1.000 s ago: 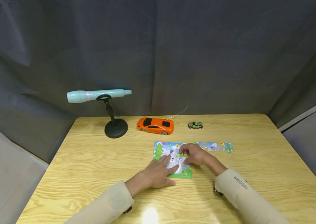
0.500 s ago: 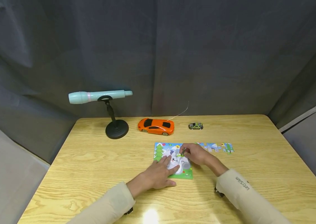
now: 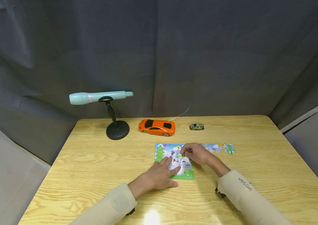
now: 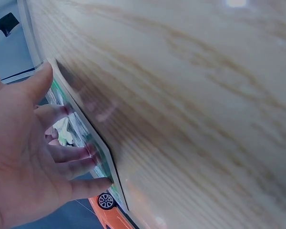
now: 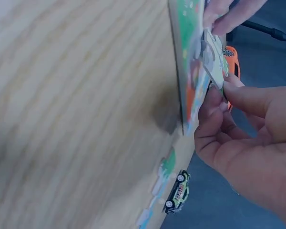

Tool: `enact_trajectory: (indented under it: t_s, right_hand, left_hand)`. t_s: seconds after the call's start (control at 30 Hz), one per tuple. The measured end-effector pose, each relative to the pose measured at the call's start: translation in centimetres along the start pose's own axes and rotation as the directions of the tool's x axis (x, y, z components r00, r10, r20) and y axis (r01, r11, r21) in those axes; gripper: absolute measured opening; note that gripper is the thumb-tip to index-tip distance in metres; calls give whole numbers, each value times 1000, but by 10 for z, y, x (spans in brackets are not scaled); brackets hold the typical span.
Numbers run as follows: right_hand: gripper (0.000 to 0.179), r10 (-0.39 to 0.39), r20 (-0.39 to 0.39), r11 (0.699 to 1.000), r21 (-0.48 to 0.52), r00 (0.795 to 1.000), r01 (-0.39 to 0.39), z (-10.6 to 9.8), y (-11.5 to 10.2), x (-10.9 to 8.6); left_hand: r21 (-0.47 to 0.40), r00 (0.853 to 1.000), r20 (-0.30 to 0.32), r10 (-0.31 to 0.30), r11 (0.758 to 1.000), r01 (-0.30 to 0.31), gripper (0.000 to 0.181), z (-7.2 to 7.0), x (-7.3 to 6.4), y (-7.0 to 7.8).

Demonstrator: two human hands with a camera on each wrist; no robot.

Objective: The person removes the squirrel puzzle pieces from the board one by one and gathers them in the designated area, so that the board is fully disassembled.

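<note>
A jigsaw puzzle [image 3: 160, 151] showing a pale animal, a fir tree and grass lies flat on the table in the head view. My left hand [image 3: 159, 175] rests on its lower left part with fingers spread, pressing the picture. Over the puzzle's right side, my right hand [image 3: 196, 153] pinches a puzzle piece [image 5: 213, 56] between thumb and fingers. In the right wrist view that piece stands tilted up from the board. Its lower edge is partly hidden, so I cannot tell whether it touches the puzzle. The left wrist view shows my left fingertips [image 4: 107, 183] on the board.
Several loose puzzle pieces [image 3: 214, 147] lie in a row right of the puzzle. Behind stand an orange toy car [image 3: 156, 127] with a thin wire, a small green toy car [image 3: 196, 127], and a light blue microphone [image 3: 102, 96] on a black stand [image 3: 117, 129].
My right thumb and fingers have drawn together from a wider spread, and the piece between them now tilts up. The left hand stays on the puzzle.
</note>
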State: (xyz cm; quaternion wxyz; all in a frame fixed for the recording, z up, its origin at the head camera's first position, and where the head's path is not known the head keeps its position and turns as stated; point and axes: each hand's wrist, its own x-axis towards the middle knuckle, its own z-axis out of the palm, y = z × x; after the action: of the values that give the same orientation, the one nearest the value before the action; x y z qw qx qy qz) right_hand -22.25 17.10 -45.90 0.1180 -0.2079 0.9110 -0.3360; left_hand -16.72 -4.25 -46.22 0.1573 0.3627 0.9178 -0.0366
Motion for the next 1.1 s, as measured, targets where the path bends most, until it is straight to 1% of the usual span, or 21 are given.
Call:
enact_trajectory:
  t_s: [0.17,0.33,0.47,0.67,0.8,0.93,1.1]
  right_hand:
    - [16,16,-4,999,48,1000,-16,-10,-1,-4]
    - [17,33,-19,997,77,999,-31,-28,7,-18]
    - [17,38,-34,995,92,999,-35,-41,22,-32]
    - [17,39,-62,998,61,997,-36,-60,43,-52]
    - [17,61,-75,997,50,995,-57,-70,54,-66]
    - [18,99,-95,995,15,990,-98,-80,68,-79]
    - [20,148,-86,989,35,985,-146,-89,86,-93]
  left_hand:
    - [5,1000,-2,0,1000,0,67,-1,0,0]
    - [4,1000,-9,0,1000,0,67,0,-1,0]
    - [3,1000,-15,6,1000,-6,67,0,-1,0]
    - [-2,1000,-11,1,1000,-1,68,1,0,0]
    - [-3,1000,-6,2,1000,-2,68,0,-1,0]
    - [-7,1000,-3,6,1000,-6,68,0,-1,0]
    - [-7,1000,-7,15,1000,-15,68,0,0,-1]
